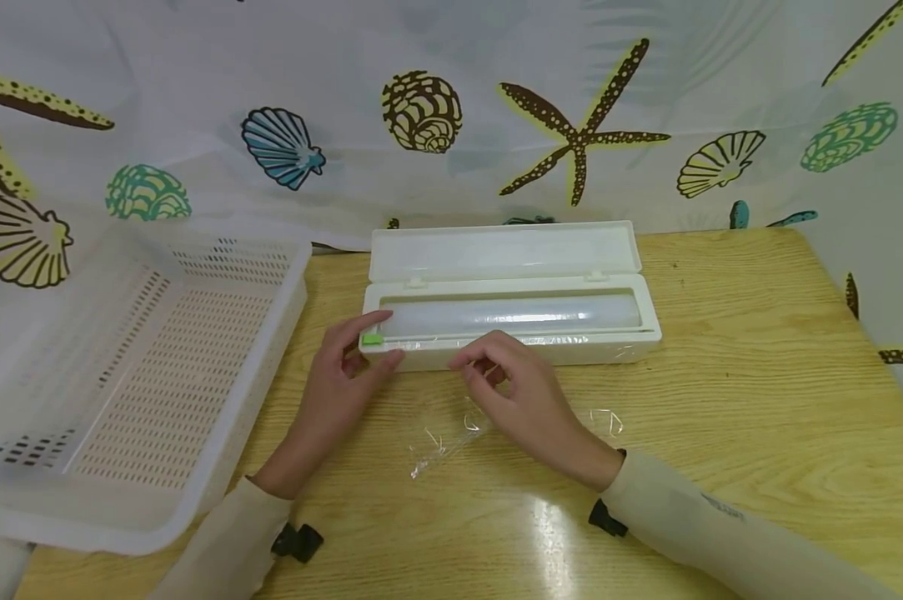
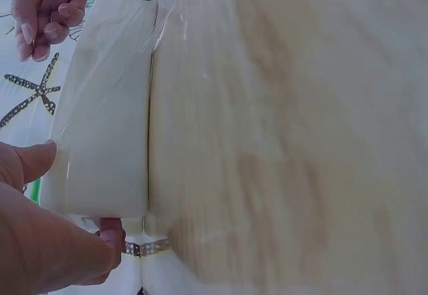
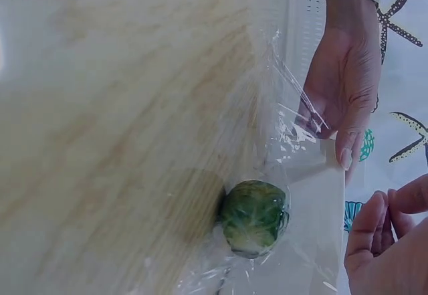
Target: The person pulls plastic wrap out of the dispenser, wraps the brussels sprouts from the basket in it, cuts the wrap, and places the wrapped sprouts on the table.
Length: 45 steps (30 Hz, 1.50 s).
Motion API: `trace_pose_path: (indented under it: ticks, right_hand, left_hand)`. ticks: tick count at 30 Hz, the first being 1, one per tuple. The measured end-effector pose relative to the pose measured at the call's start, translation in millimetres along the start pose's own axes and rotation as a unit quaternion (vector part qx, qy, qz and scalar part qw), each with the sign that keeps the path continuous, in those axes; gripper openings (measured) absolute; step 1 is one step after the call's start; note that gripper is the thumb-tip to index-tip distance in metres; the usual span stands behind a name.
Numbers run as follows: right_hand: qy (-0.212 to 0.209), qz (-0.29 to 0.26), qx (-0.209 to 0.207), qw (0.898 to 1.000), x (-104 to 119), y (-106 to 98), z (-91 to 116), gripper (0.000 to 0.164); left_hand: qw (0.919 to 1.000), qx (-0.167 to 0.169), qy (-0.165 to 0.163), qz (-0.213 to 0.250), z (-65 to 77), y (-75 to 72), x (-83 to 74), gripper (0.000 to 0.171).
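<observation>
A white cling film dispenser box (image 1: pixel 496 287) lies on the table with its lid (image 1: pixel 504 252) raised and a roll of cling film (image 1: pixel 511 313) inside. My left hand (image 1: pixel 331 379) grips its left end, beside a green slider (image 1: pixel 372 339). My right hand (image 1: pixel 522 396) hovers at the front edge, thumb and index fingertips together; whether film is pinched there I cannot tell. Clear cling film (image 1: pixel 447 446) drapes from the box onto the table. Under it, in the right wrist view, sits a small round green vegetable (image 3: pixel 254 218) resembling a Brussels sprout; my right hand hides it in the head view.
A white perforated plastic basket (image 1: pixel 267 392) stands on the left side of the table. Behind the box hangs a white curtain (image 1: pixel 466 183) printed with shells and starfish. Wood-patterned table (image 1: pixel 759 375) extends to the right.
</observation>
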State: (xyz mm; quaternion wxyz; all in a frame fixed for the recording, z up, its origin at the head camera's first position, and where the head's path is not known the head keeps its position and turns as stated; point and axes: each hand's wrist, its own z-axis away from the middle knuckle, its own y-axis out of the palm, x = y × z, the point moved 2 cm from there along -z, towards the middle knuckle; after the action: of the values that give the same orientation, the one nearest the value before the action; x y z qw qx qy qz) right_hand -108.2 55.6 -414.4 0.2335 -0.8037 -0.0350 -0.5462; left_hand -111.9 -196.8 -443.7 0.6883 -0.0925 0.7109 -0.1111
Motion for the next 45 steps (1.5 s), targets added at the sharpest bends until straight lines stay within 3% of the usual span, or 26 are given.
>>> trace_pose_path:
  ticks: [10,18,26,34,45]
  right_hand:
    - [-0.028,-0.007,-0.001,1.000,2.8,13.3,-19.4,0.018]
    - [-0.045,-0.006,0.006,0.999,5.6,25.1,-32.9,0.015]
    - [-0.050,0.007,0.012,0.999,2.6,29.9,-40.0,0.014]
    - [-0.074,0.058,0.010,0.996,2.7,34.9,-48.9,0.019]
    - [-0.043,0.112,0.040,0.992,4.1,38.2,-68.6,0.030]
  left_hand:
    - [0.9994,0.011,-0.028,0.016,2.5,-6.3,-4.8,0.051]
    - [0.9910,0.016,-0.089,0.099,4.3,-3.9,-6.7,0.053]
    - [0.9888,0.033,-0.092,0.113,1.4,-4.6,-5.1,0.056]
    - [0.9749,0.020,-0.105,0.195,0.4,-0.9,-4.1,0.054]
    - [0.9709,0.005,-0.124,0.204,2.8,4.1,-9.5,0.058]
